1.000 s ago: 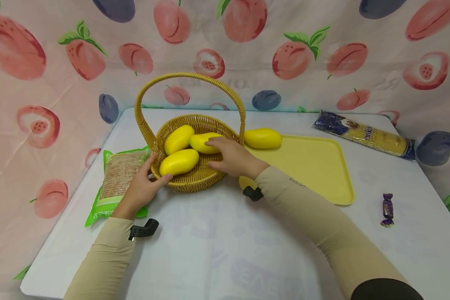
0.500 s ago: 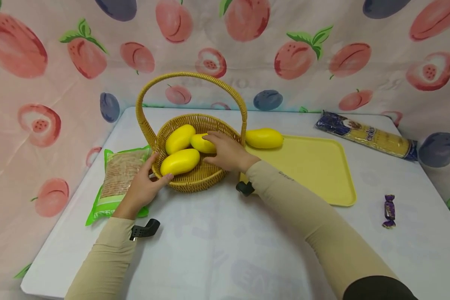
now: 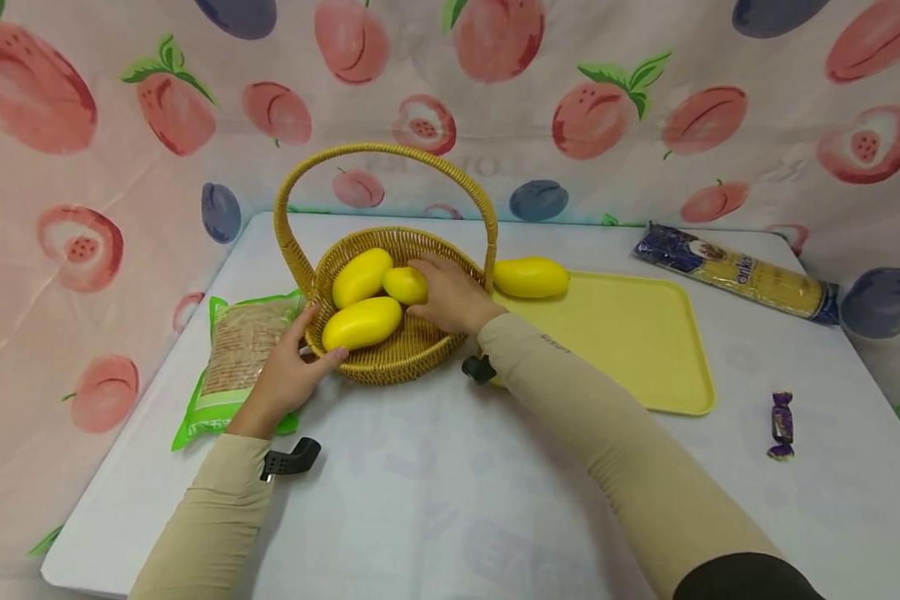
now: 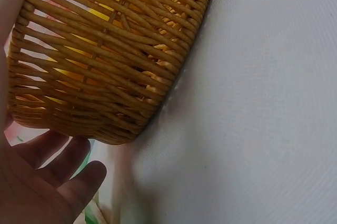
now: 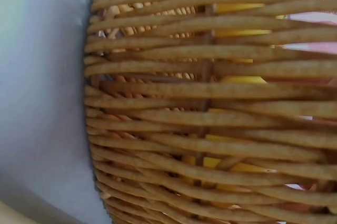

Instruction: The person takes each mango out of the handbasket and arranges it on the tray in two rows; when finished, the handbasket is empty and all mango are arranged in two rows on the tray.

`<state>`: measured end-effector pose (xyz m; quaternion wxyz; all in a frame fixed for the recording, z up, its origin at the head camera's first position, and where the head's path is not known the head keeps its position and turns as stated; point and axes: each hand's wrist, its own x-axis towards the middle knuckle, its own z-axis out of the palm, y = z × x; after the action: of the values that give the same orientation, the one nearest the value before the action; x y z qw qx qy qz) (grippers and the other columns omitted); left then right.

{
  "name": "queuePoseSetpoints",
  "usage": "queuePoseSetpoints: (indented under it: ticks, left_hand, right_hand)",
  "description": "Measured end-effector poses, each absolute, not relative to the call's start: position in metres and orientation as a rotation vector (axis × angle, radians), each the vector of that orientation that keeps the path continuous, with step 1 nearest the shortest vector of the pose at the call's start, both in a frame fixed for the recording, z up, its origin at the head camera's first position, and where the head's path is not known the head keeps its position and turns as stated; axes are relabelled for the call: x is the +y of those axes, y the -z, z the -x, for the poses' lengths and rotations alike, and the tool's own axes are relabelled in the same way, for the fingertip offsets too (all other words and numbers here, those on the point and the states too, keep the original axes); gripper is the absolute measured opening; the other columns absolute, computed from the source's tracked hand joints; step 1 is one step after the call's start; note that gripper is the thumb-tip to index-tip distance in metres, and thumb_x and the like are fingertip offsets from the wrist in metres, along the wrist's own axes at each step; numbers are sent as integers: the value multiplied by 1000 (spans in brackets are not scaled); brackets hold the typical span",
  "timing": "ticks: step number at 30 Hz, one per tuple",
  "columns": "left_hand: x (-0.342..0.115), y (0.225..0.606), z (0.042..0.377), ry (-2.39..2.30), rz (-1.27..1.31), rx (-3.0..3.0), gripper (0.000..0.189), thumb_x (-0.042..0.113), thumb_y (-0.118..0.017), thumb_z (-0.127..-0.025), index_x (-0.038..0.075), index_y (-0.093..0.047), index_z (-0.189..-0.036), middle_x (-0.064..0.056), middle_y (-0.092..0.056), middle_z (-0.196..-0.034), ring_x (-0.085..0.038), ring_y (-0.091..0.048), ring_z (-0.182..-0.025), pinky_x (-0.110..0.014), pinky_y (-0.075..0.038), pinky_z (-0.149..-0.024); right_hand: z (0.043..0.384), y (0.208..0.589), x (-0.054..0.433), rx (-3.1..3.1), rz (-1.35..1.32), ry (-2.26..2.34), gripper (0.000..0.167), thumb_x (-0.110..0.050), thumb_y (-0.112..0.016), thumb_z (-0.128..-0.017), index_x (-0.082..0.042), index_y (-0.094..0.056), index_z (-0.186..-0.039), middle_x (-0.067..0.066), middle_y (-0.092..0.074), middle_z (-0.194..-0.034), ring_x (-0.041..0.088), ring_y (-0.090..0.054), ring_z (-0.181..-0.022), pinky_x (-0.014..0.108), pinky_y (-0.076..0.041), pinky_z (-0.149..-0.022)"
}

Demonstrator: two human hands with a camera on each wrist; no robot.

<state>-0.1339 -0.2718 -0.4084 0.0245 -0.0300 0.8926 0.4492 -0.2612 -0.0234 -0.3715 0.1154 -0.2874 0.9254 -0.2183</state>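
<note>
1 mango [image 3: 404,286] | end leftward, long axis into right hand [image 3: 453,296] | fingers clamped on it | left hand [image 3: 287,377]: fingers apart on basket [image 3: 386,372]

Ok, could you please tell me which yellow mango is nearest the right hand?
The rightmost mango in the wicker basket: the right hand partly hides it; the other three mangoes lie farther from that hand.

Soft, even light from above leaves highlights on the front mango [image 3: 362,323] and faint shadows on the table [image 3: 390,500] in the head view, whose corners are stretched, while both wrist views are dimmer, the wicker basket [image 5: 158,148] perhaps slightly out of focus in the right one.
</note>
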Motion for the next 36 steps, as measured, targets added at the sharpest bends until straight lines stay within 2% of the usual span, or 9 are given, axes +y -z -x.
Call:
queuePoseSetpoints:
  ticks: [7,15,19,24,36]
  left_hand:
    - [-272,408,133,-1411,103,2751,89,45,-68,-94,16,-17,-162,-16,-19,-163,-40,-32,-141,-56,-33,-111]
    - [-271,409,134,-1418,94,2752,89,44,-68,-95,15,-17,-162,-16,-19,-163,-40,-31,-142,-55,-33,-112]
    - [-271,410,134,-1414,99,2754,89,44,-68,-94,16,-17,-162,-16,-18,-163,-40,-31,-142,-55,-33,-112]
    - [-271,410,135,-1407,98,2762,89,44,-68,-95,16,-17,-162,-16,-18,-164,-40,-31,-142,-56,-33,-112]
    - [-272,409,135,-1421,102,2731,90,46,-67,-95,18,-16,-162,-14,-18,-164,-39,-31,-142,-55,-33,-112]
  right_hand:
    - [262,375,-26,2754,819,609,69,-29,-69,-96,-9,-38,-154,11,-37,-156,28,-31,-144,38,-26,-118]
    - [260,376,-25,2792,759,561,64,-27,-64,-98,-12,-39,-155,13,-34,-152,28,-39,-136,42,-36,-111]
    - [260,376,-25,2798,747,577,59,-22,-61,-99,-13,-40,-154,14,-33,-154,29,-37,-138,42,-35,-112]
    - [260,374,-25,2796,765,615,59,-20,-63,-98,-13,-42,-153,12,-39,-152,28,-39,-137,41,-34,-113]
    - [256,374,-23,2806,775,693,62,-31,-65,-99,-15,-41,-154,10,-41,-149,25,-41,-134,40,-36,-111]
